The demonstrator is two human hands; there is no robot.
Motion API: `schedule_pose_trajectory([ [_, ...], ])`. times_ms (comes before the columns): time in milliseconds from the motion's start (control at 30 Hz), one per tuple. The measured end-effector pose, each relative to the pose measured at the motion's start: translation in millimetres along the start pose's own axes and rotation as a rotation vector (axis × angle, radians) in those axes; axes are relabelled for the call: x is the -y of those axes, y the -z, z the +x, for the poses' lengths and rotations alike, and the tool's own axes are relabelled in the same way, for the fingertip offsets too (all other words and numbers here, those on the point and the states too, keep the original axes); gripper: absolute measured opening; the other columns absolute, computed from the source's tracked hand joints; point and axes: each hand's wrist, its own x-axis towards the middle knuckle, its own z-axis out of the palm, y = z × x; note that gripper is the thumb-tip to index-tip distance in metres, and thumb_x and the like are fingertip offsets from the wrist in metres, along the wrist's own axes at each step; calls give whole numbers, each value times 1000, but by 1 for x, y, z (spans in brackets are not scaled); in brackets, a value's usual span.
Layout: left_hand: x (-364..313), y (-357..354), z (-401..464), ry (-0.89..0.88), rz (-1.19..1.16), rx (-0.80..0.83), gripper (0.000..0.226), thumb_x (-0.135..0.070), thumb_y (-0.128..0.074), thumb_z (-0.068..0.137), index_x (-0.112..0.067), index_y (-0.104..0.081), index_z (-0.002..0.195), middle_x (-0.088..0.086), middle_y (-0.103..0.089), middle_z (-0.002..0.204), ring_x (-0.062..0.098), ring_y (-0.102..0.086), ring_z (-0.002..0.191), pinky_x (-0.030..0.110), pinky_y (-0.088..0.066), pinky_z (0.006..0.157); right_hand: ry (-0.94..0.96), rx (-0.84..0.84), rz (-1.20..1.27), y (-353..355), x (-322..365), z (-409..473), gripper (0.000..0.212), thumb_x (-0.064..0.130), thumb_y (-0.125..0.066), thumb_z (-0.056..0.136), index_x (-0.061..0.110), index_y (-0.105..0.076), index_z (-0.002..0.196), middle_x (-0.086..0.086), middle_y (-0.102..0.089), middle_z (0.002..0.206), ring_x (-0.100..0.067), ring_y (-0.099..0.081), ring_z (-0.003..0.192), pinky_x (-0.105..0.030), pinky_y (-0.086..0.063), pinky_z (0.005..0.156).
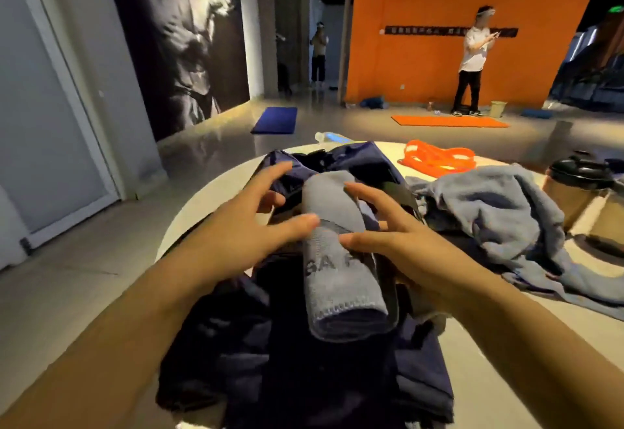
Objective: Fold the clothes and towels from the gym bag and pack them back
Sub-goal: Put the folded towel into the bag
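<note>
Rolled grey towel [337, 253] lies centre of table [499, 354], atop dark clothes [287, 361], near end of navy gym bag [358, 162]. Left hand [243, 226], right hand [398, 236] flank it, fingers spread, thumbs touching, nothing gripped. Risk: roll unwinds if released; loose grey towel [499, 212] right unfolded.

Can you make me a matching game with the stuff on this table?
Things:
1. rolled towel
2. loose towel
3. orange bands
4. cup

Places:
A. far side of the table, flat
B. right edge, with a black lid
C. between the two hands, on dark clothes
D. crumpled, right of the right hand

Pairs: 1-C, 2-D, 3-A, 4-B
</note>
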Motion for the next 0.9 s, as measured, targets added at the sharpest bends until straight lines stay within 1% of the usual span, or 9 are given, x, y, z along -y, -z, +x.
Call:
schedule_pose_trajectory([
  [100, 46, 19, 54, 47, 476, -16, 73, -66, -61, 71, -47, -37, 138, 6, -35, 147, 23, -33, 136, 35, -32, 108, -104, -85, -149, -7, -4, 46, 64, 22, -69, 85, 47, -37, 135, 1, -43, 139, -21, -57, 110, -44, -49, 95],
  [167, 66, 12, 79, 141, 718, 132, 68, -52, -63, 81, -43, -34, 142, 8, -17, 155, 33, -30, 138, 43, -34, 108, -159, -108, -198, -10, -5, 66, 69, 21, -67, 87, 37, -28, 142, -4, -48, 130, -21, -58, 101, -33, -51, 81],
  [233, 77, 7, 97, 192, 841, 147, 69, -34, -64, 86, -33, -30, 146, 8, -26, 151, 35, -41, 129, 44, -41, 102, -189, -125, -252, -12, -4, 80, 71, 23, -68, 87, 30, -25, 144, -6, -49, 123, -19, -57, 91, -26, -45, 66],
  [400, 63, 49, 119, 144, 590, -22, 81, -10, -74, 77, -21, -35, 148, 4, -39, 150, 25, -40, 134, 31, -37, 101, -91, -195, -470, -22, -1, 119, 61, 31, -69, 83, 23, -39, 135, 1, -52, 111, -18, -54, 95, -27, -46, 71],
  [533, 44, 70, 118, 121, 636, 4, 86, -14, -78, 75, -24, -34, 148, 0, -37, 152, 22, -36, 136, 29, -34, 102, -15, -228, -705, -48, -5, 166, 52, 33, -63, 85, 17, -43, 130, -12, -52, 128, -31, -50, 113, -34, -41, 85],
  [633, 45, 71, 116, 127, 600, 42, 86, -11, -77, 76, -24, -32, 149, -1, -36, 152, 19, -36, 136, 23, -32, 96, -102, -270, -894, -65, -19, 179, 63, 54, -47, 92, 17, -34, 140, -20, -35, 137, -40, -40, 120, -42, -38, 94],
  [733, 50, 76, 113, 116, 636, 47, 87, -13, -76, 77, -25, -30, 149, 0, -35, 152, 21, -35, 137, 28, -34, 101, 2, -341, -1144, -73, -16, 157, 77, 72, -26, 88, 14, -38, 138, -16, -32, 135, -34, -36, 121, -43, -37, 96],
  [833, 53, 80, 112, 124, 691, 56, 88, -17, -77, 77, -27, -27, 150, 2, -33, 153, 23, -33, 138, 34, -34, 105, 241, -248, -1255, -85, -12, 130, 75, 67, -29, 90, 8, -40, 136, -13, -31, 140, -29, -28, 130, -39, -28, 110],
  [900, 51, 80, 113, 121, 660, 69, 88, -17, -77, 77, -28, -27, 150, 0, -32, 154, 22, -32, 138, 33, -33, 105, 256, -109, -1244, -91, -16, 132, 69, 62, -34, 92, 6, -40, 131, -12, -37, 132, -27, -32, 125, -39, -27, 109],
])
